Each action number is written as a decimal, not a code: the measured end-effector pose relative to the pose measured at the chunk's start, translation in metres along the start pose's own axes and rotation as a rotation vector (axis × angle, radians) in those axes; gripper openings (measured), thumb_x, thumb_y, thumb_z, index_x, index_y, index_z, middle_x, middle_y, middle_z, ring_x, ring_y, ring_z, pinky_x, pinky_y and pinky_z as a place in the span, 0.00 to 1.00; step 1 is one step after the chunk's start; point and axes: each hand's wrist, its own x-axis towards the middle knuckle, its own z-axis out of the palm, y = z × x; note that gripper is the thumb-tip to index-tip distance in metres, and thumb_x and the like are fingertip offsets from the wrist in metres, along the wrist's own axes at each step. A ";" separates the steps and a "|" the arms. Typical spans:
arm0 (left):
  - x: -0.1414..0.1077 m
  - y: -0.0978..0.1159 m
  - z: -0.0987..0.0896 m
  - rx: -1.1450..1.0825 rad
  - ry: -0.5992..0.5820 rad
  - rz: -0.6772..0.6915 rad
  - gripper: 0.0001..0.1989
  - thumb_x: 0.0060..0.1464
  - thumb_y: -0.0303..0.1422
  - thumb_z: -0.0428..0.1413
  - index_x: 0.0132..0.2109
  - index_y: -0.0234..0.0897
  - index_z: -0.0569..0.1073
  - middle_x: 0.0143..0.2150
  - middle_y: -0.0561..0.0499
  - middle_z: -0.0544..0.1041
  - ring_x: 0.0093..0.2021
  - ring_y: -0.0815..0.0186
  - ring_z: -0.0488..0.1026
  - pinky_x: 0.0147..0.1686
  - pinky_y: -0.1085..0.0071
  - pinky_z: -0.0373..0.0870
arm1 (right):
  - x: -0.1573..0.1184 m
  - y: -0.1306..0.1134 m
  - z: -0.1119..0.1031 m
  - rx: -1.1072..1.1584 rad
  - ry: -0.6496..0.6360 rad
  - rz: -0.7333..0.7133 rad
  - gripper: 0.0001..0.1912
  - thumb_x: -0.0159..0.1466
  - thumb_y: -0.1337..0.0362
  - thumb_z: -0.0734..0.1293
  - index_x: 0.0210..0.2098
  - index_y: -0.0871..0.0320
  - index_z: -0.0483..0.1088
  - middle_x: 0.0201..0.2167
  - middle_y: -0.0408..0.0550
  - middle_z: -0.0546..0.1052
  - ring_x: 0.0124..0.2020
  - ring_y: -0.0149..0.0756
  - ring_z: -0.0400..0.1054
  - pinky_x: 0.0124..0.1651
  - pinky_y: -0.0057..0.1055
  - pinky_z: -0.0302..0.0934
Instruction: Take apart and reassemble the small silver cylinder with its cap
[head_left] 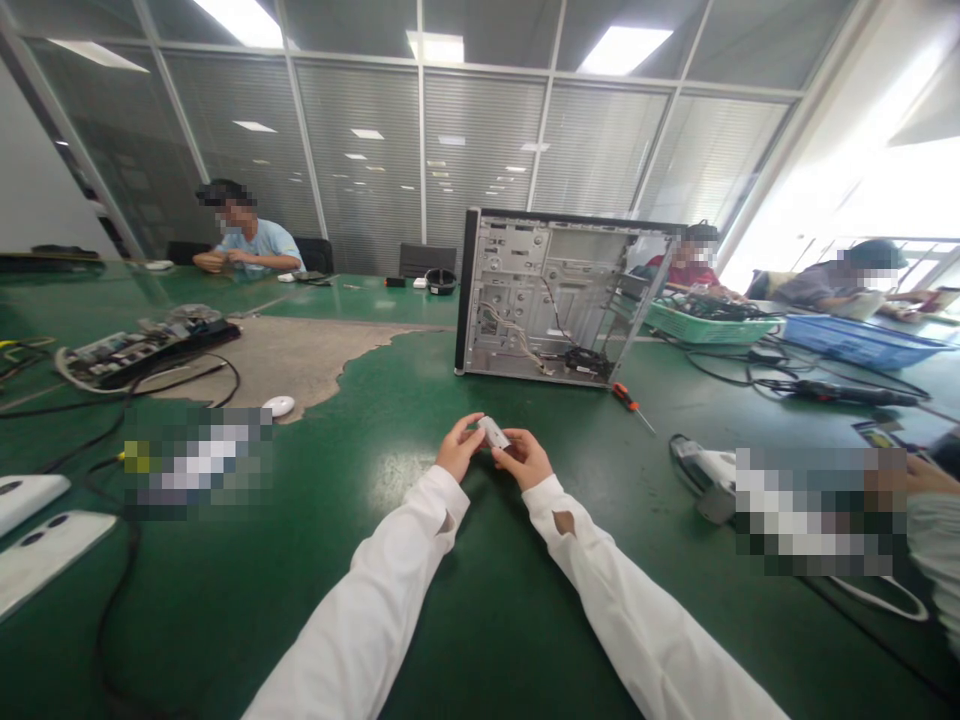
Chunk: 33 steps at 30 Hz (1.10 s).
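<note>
Between my two hands is a small silvery-grey rectangular block (493, 433), held above the green tabletop; its exact kind is too small to make out. My left hand (459, 447) grips its left side with thumb and fingers. From the right, my right hand (525, 458) pinches the block's lower edge, so both hands are closed on it. Beyond them an open computer case (555, 300) stands upright with its inside facing me, cables and a black fan (587, 360) at its bottom. A screwdriver (628, 402) with an orange and black handle lies by the case's right corner.
To the left are a power strip with plugs (142, 350), black cables, a white oval object (278, 406) and white devices (56, 550). A green basket (709, 325) and a blue basket (862, 340) stand right. A co-worker's hand (926, 475) reaches in at right; other people sit farther back.
</note>
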 end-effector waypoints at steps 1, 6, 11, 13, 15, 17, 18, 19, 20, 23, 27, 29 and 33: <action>0.000 0.000 0.000 0.004 0.001 0.005 0.21 0.39 0.36 0.57 0.43 0.35 0.67 0.28 0.51 0.72 0.30 0.69 0.70 0.36 0.70 0.65 | 0.000 -0.001 0.000 0.022 -0.003 0.005 0.22 0.42 0.58 0.68 0.34 0.58 0.61 0.27 0.44 0.71 0.23 0.30 0.64 0.24 0.30 0.63; -0.002 0.002 0.000 0.031 0.014 0.004 0.20 0.39 0.35 0.56 0.43 0.37 0.67 0.28 0.51 0.72 0.29 0.69 0.69 0.33 0.72 0.65 | 0.000 -0.008 -0.003 0.134 -0.064 0.098 0.22 0.41 0.60 0.70 0.34 0.59 0.61 0.23 0.41 0.71 0.22 0.29 0.66 0.26 0.30 0.63; -0.004 0.005 -0.001 -0.005 0.018 0.003 0.19 0.39 0.35 0.56 0.42 0.37 0.68 0.28 0.52 0.71 0.29 0.70 0.68 0.31 0.72 0.66 | 0.000 -0.013 -0.004 0.377 -0.104 0.243 0.19 0.42 0.64 0.70 0.33 0.59 0.63 0.21 0.41 0.71 0.22 0.30 0.67 0.26 0.29 0.64; -0.003 0.006 -0.002 -0.012 0.017 0.008 0.18 0.39 0.35 0.56 0.41 0.37 0.69 0.29 0.50 0.71 0.30 0.69 0.69 0.31 0.72 0.66 | -0.001 -0.015 -0.004 0.468 -0.113 0.293 0.17 0.43 0.66 0.70 0.32 0.59 0.63 0.21 0.42 0.71 0.22 0.32 0.68 0.26 0.31 0.64; -0.003 0.006 -0.003 -0.022 0.011 0.012 0.17 0.40 0.36 0.56 0.40 0.36 0.69 0.32 0.49 0.71 0.31 0.68 0.69 0.31 0.72 0.66 | -0.001 -0.018 -0.005 0.526 -0.121 0.354 0.13 0.46 0.67 0.68 0.31 0.60 0.64 0.21 0.45 0.72 0.23 0.34 0.68 0.26 0.32 0.64; -0.002 0.005 -0.004 -0.040 0.009 0.014 0.16 0.40 0.36 0.55 0.40 0.36 0.70 0.34 0.48 0.72 0.32 0.68 0.69 0.31 0.72 0.66 | -0.001 -0.022 -0.006 0.554 -0.123 0.436 0.09 0.50 0.67 0.65 0.31 0.60 0.64 0.21 0.47 0.72 0.23 0.34 0.68 0.26 0.32 0.64; -0.001 0.005 -0.005 -0.049 0.010 0.013 0.15 0.40 0.36 0.55 0.39 0.36 0.70 0.35 0.48 0.72 0.32 0.68 0.69 0.31 0.72 0.66 | -0.002 -0.024 -0.006 0.563 -0.120 0.484 0.08 0.52 0.66 0.63 0.32 0.61 0.64 0.21 0.48 0.72 0.23 0.34 0.68 0.26 0.32 0.63; -0.001 0.005 -0.005 -0.059 0.011 0.011 0.15 0.41 0.36 0.55 0.38 0.36 0.71 0.35 0.48 0.72 0.33 0.68 0.69 0.30 0.73 0.66 | -0.002 -0.027 -0.006 0.571 -0.119 0.533 0.08 0.53 0.65 0.62 0.32 0.62 0.64 0.21 0.49 0.73 0.23 0.33 0.67 0.26 0.31 0.63; -0.001 0.005 -0.005 -0.066 0.012 0.007 0.15 0.40 0.36 0.55 0.38 0.35 0.71 0.35 0.48 0.72 0.33 0.68 0.69 0.30 0.73 0.65 | -0.002 -0.030 -0.006 0.582 -0.120 0.580 0.09 0.55 0.63 0.60 0.32 0.62 0.64 0.21 0.49 0.73 0.22 0.32 0.67 0.25 0.30 0.62; -0.001 0.004 -0.005 -0.077 0.011 -0.018 0.15 0.40 0.36 0.56 0.37 0.34 0.72 0.34 0.48 0.73 0.32 0.68 0.69 0.30 0.73 0.65 | -0.004 -0.039 -0.006 0.620 -0.126 0.669 0.13 0.58 0.59 0.55 0.31 0.63 0.64 0.18 0.49 0.72 0.18 0.29 0.64 0.22 0.26 0.60; -0.001 0.003 -0.005 -0.075 0.001 -0.045 0.16 0.38 0.35 0.57 0.38 0.34 0.72 0.33 0.47 0.74 0.32 0.67 0.70 0.33 0.72 0.65 | -0.006 -0.044 -0.005 0.649 -0.124 0.689 0.14 0.58 0.57 0.53 0.32 0.61 0.63 0.15 0.46 0.70 0.14 0.27 0.60 0.20 0.24 0.55; -0.001 0.002 -0.006 -0.064 -0.005 -0.042 0.17 0.37 0.35 0.58 0.38 0.34 0.72 0.34 0.47 0.74 0.32 0.67 0.70 0.34 0.71 0.65 | -0.007 -0.044 -0.006 0.661 -0.139 0.689 0.14 0.58 0.57 0.53 0.33 0.60 0.62 0.14 0.45 0.69 0.13 0.27 0.59 0.19 0.24 0.54; 0.000 -0.001 -0.007 -0.034 -0.011 -0.021 0.17 0.37 0.35 0.58 0.38 0.35 0.73 0.35 0.48 0.74 0.32 0.68 0.70 0.34 0.72 0.65 | -0.008 -0.040 -0.007 0.707 -0.200 0.693 0.14 0.58 0.55 0.52 0.32 0.58 0.61 0.15 0.45 0.70 0.13 0.27 0.59 0.20 0.24 0.53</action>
